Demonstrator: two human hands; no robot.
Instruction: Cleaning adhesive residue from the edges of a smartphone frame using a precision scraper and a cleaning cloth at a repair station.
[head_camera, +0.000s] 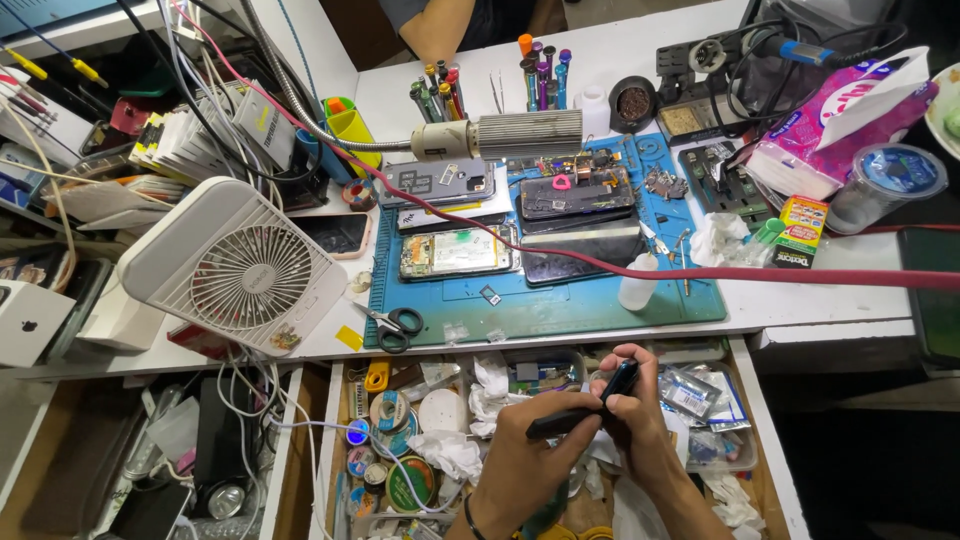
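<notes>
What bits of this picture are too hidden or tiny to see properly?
- Black tool, head view: both hands, left hand and right hand, cover its middle.
- Drawer bottom: buried under tape rolls and tissue, cut off by the lower edge.
- Person across the table: cut off by the top edge.
- Opened phone: parts too small.

Packages and screens around the blue work mat

A pink-and-white soft tissue pack lies at the far right, with a small green, yellow and red cardboard box just in front of it. A white square box sits at the left edge. On the mat, a dark phone screen lies flat — another, pink-rimmed, rests beside the white fan. Clear plastic packets fill the open drawer's right side.
</notes>
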